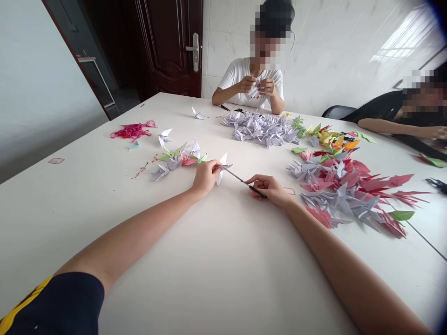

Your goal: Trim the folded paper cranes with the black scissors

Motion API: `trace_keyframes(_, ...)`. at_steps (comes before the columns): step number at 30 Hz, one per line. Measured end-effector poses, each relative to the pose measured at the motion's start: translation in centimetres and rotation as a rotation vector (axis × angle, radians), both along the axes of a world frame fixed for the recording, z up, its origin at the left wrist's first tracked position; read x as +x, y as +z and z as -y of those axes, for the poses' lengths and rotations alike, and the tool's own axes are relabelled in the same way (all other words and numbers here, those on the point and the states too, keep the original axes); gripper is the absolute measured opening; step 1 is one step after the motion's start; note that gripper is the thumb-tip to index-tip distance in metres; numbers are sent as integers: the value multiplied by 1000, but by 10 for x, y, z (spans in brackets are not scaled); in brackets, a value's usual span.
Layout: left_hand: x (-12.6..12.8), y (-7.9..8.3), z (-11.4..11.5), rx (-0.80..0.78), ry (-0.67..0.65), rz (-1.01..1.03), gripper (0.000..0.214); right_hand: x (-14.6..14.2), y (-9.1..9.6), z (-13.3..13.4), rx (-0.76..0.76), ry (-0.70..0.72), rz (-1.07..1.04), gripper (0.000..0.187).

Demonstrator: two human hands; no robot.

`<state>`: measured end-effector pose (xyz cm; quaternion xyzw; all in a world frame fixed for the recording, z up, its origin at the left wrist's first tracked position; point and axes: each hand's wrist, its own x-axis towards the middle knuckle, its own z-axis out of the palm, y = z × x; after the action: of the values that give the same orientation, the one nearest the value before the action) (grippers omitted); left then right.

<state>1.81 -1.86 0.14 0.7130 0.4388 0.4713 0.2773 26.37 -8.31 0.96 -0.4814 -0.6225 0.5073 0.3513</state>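
My left hand (206, 177) pinches a white paper crane (221, 168) just above the white table (209, 260). My right hand (270, 188) grips the dark handle of a long thin needle tool (240, 179), whose tip reaches into the crane. Both hands are closed. A short string of finished cranes in lilac, pink and green (178, 160) lies just left of my left hand. A large pile of red, pink and grey cranes (345, 190) lies right of my right hand.
A person in a white shirt (256, 77) sits across the table folding paper, with a heap of lilac cranes (260, 128) in front. Another person's arm (405, 123) rests at the far right. Pink thread (134, 131) lies at the left. Coloured cranes (328, 137) sit beyond.
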Motion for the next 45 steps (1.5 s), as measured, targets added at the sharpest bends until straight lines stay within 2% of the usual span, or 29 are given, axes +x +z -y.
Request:
trace_keyframes(26,1,1,0,1,18,-5,15,1,0,0,-4,-15,-40,43)
trace_keyframes(45,0,1,1,28,-5,-23,21,2,-4,-2,14,-2,13,43)
